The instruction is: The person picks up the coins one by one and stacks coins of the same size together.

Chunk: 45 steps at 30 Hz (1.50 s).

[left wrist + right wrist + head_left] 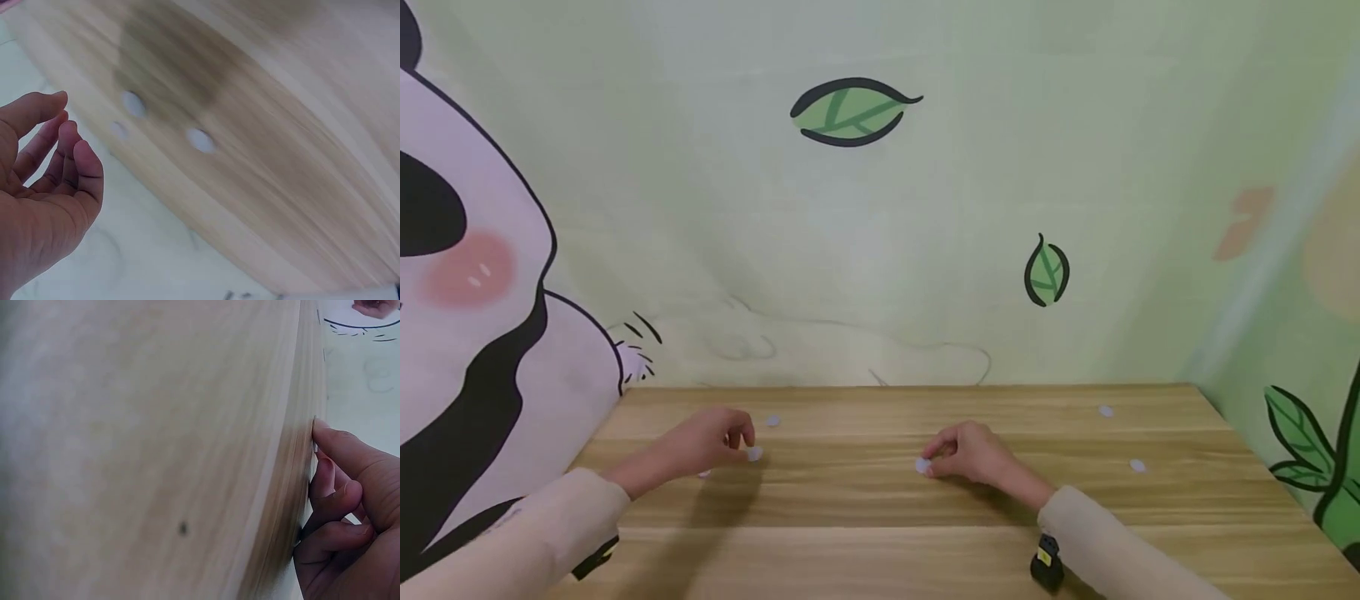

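My right hand [973, 454] is low over the wooden table, thumb and index finger pinching a small white disc [922, 465]. In the right wrist view the right hand [350, 506] has its fingertips down at the tabletop, the other fingers curled in. My left hand [711, 442] hovers over the table's left part with fingers loosely bent. A white disc [755, 453] shows by its fingertips. The left wrist view shows the left hand [56, 169] holding nothing, apart from several discs, one of them a white disc [201, 140] lying flat.
A white disc [773, 421] lies beyond the left hand, and another disc [703, 474] is partly hidden under it. Farther right lie a back disc [1106, 411] and a nearer disc [1138, 466]. A printed cloth wall [880, 250] meets the wooden table [850, 500] at its back edge.
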{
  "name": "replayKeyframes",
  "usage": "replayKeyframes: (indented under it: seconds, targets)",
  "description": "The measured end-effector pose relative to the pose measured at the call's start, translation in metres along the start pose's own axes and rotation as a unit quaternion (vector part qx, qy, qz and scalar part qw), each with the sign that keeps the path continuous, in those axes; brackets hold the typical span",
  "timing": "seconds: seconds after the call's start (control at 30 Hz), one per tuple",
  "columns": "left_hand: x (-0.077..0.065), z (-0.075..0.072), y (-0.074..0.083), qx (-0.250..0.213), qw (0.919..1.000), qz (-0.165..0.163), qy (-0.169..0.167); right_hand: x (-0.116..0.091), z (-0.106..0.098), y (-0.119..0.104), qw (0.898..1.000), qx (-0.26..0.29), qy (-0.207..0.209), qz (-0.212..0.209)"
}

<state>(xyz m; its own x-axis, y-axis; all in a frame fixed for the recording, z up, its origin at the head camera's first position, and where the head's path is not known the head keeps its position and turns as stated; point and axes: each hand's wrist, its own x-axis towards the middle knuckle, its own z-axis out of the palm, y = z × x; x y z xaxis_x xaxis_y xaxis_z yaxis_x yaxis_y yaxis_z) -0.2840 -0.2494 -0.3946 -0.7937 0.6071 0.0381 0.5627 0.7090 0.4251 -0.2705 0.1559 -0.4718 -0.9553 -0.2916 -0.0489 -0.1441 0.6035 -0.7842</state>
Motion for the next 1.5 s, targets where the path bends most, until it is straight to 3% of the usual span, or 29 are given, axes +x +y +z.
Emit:
replayKeyframes:
  seconds: [0.1, 0.27, 0.47, 0.77, 1.07, 1.23, 1.5]
  targets:
    - [-0.008, -0.003, -0.010, 0.018, 0.9998, 0.005, 0.000, 0.000, -0.002, -0.002, 1.000, 0.003, 0.003, -0.001]
    - [-0.014, 0.009, -0.019, 0.002, 0.9991, -0.042, -0.002, 0.002, -0.003, -0.004, 1.000, 0.001, -0.004, 0.005]
    - [-0.013, 0.024, -0.025, -0.018, 0.9967, -0.069, 0.038, 0.002, -0.001, -0.002, 1.000, 0.000, -0.013, 0.006]
    - [-0.008, 0.036, -0.035, -0.055, 0.9887, -0.124, 0.063, 0.002, 0.000, -0.004, 1.000, -0.011, -0.011, 0.005]
    - [-0.008, 0.048, -0.035, -0.108, 0.9753, -0.171, 0.089, 0.003, -0.001, -0.003, 1.000, -0.008, -0.013, 0.006]
    - [-0.009, 0.053, -0.035, -0.103, 0.9691, -0.190, 0.119, 0.003, 0.000, -0.002, 1.000, -0.008, -0.016, -0.009]
    - [-0.004, 0.055, -0.029, -0.118, 0.9617, -0.207, 0.135, 0.001, -0.002, -0.002, 1.000, -0.011, -0.012, -0.002]
